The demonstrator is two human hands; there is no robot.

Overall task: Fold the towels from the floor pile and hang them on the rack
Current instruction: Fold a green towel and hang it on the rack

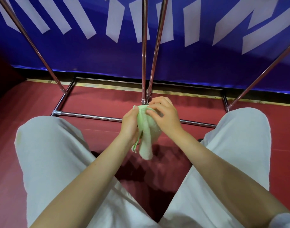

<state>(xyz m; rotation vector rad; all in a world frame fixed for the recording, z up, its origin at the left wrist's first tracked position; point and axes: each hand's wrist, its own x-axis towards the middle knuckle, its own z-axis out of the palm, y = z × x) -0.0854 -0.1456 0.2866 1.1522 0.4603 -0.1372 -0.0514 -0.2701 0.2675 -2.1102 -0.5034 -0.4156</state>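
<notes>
A small pale green towel (147, 137) hangs bunched between my two hands, its loose end drooping toward the red floor. My left hand (130, 124) grips its left side, thumb up at the top edge. My right hand (164, 116) pinches the top right edge with curled fingers. The metal rack (144, 63) stands just beyond, its poles rising from a floor frame. No floor pile of towels is in view.
The rack's base bar (91, 115) runs across the floor in front of my knees. My legs in light grey trousers (47, 158) flank the hands. A blue banner with white lettering (206, 66) stands behind the rack.
</notes>
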